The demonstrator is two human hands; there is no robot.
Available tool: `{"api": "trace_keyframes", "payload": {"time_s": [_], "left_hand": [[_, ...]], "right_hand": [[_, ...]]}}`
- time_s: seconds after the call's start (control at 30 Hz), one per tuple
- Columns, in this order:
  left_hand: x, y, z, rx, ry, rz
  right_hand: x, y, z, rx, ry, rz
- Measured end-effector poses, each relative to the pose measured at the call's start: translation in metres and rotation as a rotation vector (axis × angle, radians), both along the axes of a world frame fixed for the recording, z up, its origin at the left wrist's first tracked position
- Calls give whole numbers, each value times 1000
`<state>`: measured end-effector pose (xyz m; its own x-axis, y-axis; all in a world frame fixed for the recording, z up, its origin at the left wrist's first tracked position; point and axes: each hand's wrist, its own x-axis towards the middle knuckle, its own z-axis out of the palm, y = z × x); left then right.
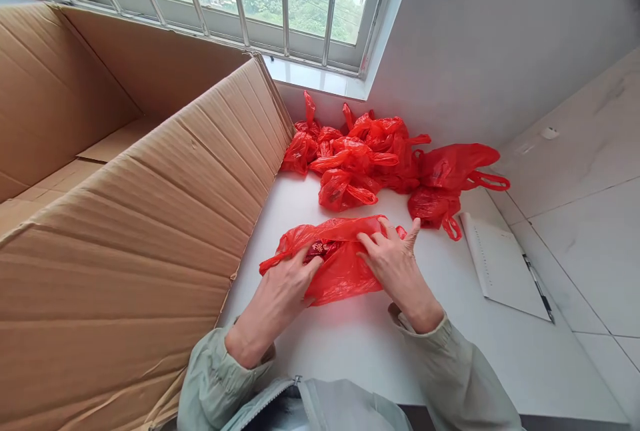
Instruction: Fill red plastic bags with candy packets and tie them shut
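A red plastic bag [345, 281] lies on the white table with its mouth spread. Inside it shows a dark red, shiny packet [323, 249] with light markings. My left hand [287, 281] grips the bag's left side, thumb and fingers bent around its edge by the packet. On the right side, my right hand [393, 258] has its fingers curled over the bag's rim, with the thumb sticking out to the right. Part of the packet is hidden by the bag and my left hand.
A big open cardboard box [200, 191] stands at the left. Several tied red bags [355, 151] are heaped against the wall behind. On the right of the white table [450, 364] lie an open notebook [505, 264] and a black pen [539, 288]. A barred window is behind.
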<state>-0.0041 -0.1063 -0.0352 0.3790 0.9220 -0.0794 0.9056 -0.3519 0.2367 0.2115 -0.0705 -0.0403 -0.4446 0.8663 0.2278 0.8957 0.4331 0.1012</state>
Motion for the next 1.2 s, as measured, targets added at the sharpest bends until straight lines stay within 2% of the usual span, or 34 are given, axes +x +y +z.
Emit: {"api": "trace_keyframes", "payload": {"time_s": [0.1, 0.17, 0.27, 0.37, 0.47, 0.57, 0.73, 0.83, 1.0, 1.1, 1.2], "left_hand": [[1, 2, -4, 15, -25, 25], [-2, 3, -9, -5, -60, 56], [-11, 6, -17, -107, -134, 102], [-21, 7, -24, -169, -184, 119], [-24, 8, -24, -175, -191, 116], [-18, 9, -17, -136, -217, 78], [0, 16, -6, 6, -253, 56], [-1, 22, -11, -15, -181, 99], [-16, 27, -29, -78, -106, 158], [-21, 27, -34, -88, -164, 116], [-20, 25, -31, -127, -199, 60]], "right_hand": [[-13, -7, -5, -26, 21, 175], [-13, -10, -12, -82, 39, 242], [1, -10, -18, -221, 53, 212], [17, -6, -16, -323, 75, 181], [18, -2, -12, -257, 100, 117], [4, 3, -11, -157, 80, 38], [-10, 4, -17, -102, 24, 24], [0, 4, -21, -118, 56, 53], [13, 7, -23, -117, 92, 16], [12, 9, -21, -151, 71, 13], [13, 8, -18, -160, 67, 8]]}}
